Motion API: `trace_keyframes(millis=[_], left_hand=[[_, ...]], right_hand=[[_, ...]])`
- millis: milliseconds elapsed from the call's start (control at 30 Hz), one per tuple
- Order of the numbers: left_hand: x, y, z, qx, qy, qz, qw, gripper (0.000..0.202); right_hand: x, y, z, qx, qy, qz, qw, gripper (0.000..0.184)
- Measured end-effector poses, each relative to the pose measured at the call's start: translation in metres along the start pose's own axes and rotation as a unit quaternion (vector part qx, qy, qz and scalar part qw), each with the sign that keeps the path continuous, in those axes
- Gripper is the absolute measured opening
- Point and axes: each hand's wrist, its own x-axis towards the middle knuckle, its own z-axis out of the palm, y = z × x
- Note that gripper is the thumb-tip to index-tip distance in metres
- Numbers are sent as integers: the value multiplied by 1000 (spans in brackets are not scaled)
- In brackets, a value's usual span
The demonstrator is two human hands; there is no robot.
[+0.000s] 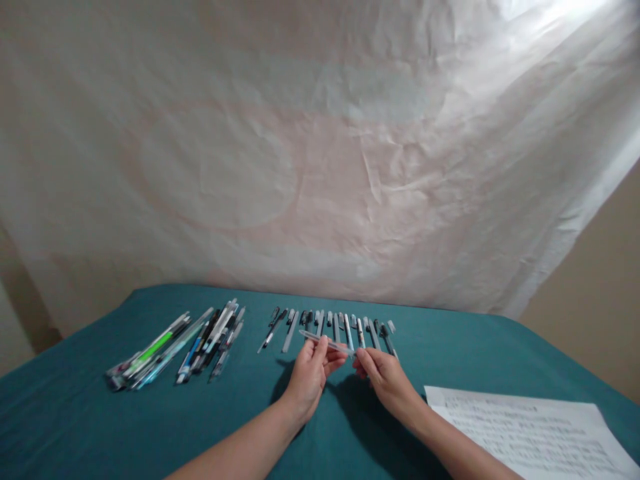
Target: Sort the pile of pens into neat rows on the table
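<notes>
A slim, translucent pen barrel (336,345) is held above the table, slanting slightly down to the right. My left hand (309,379) grips it between thumb and fingers near its middle. At its right end, the thumb and fingers of my right hand (386,377) are pinched together; whether a small part is between them is hidden. Just beyond my hands lies a row of several pens, with a white pen (349,331) and a clear barrel (290,332) among them. Small pen caps (291,317) lie beside their far ends.
Left of the row, several pens and a bright green one (157,349) lie in a loose pile, beside a second bunch of pens (215,340). A sheet of written paper (530,427) rests at the front right. Teal cloth (100,427) covers the table; a pale sheet (325,167) hangs behind.
</notes>
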Motion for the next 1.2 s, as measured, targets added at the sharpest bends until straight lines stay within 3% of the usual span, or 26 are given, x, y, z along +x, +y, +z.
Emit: trace_keyframes(millis=[167, 367, 533, 733, 900, 1100, 1200], left_hand=[[2, -2, -1, -1, 7, 8, 1000, 19], [3, -3, -2, 4, 14, 12, 1000, 18], [2, -2, -3, -2, 24, 10, 1000, 18], [3, -4, -3, -5, 18, 12, 1000, 19], [2, -3, -2, -8, 33, 6, 999, 18], [3, -4, -3, -5, 21, 5, 1000, 19], [5, -5, -4, -1, 21, 8, 1000, 20]], right_hand=[[0, -3, -3, -25, 19, -25, 999, 34], [1, -2, -3, 29, -3, 14, 999, 43], [2, -2, -4, 10, 21, -5, 1000, 29], [3, 0, -2, 66, -33, 50, 996, 43], [3, 2, -3, 29, 7, 13, 999, 29], [4, 1, -3, 64, -37, 65, 995, 43], [3, -1, -5, 33, -26, 33, 999, 35]])
